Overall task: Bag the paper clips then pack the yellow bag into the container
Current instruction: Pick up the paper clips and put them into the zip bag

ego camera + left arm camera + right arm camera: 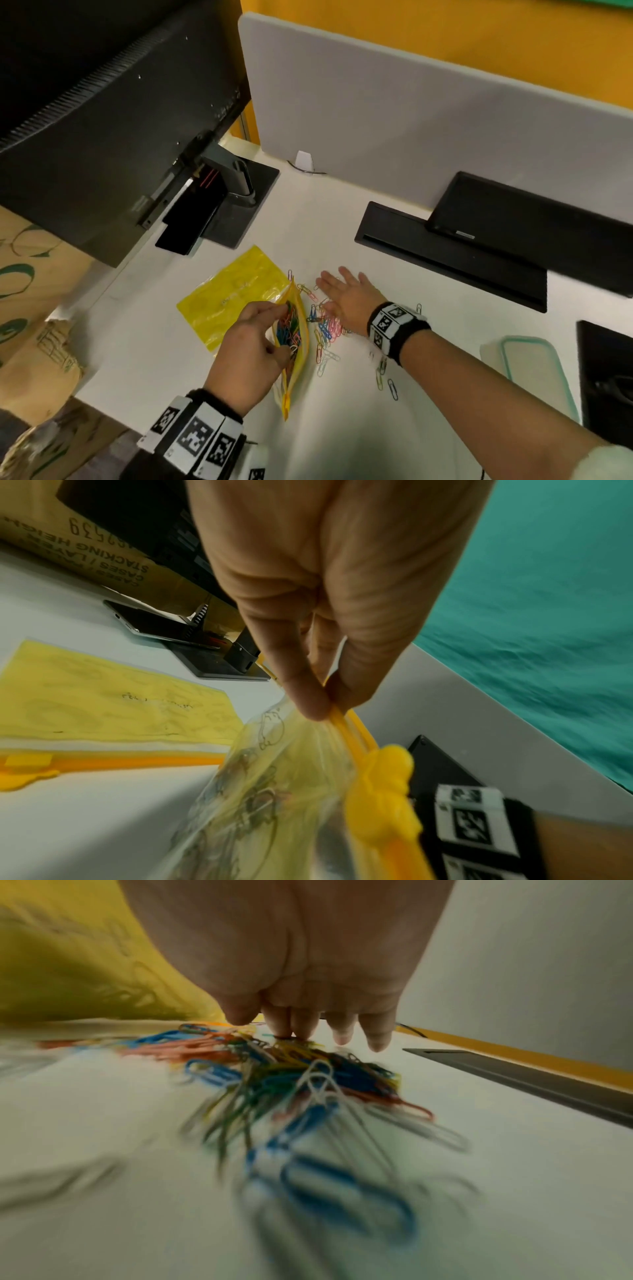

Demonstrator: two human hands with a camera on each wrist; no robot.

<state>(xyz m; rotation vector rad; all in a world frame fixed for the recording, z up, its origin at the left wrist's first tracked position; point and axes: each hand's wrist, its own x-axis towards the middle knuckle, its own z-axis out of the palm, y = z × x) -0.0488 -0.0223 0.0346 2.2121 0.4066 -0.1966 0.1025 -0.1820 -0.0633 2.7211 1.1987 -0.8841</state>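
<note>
My left hand (279,330) pinches the rim of a yellow zip bag (297,346) and holds its mouth open towards the right. Several coloured paper clips lie inside it. In the left wrist view, thumb and finger of the left hand (325,707) grip the bag's zip strip (352,731), just above the yellow slider (380,791). My right hand (337,291) lies flat with straight fingers over a pile of loose paper clips (327,330) next to the bag's mouth. In the right wrist view the fingertips (301,1031) touch the paper clips (291,1077). The container (534,370), clear with a teal rim, sits at the right.
A second yellow bag (236,294) lies flat behind the held one. A few stray clips (387,377) lie under my right forearm. A monitor (102,120) on its stand (239,202) is at the left, a grey divider (411,113) behind, a black cable tray (445,253) at the right.
</note>
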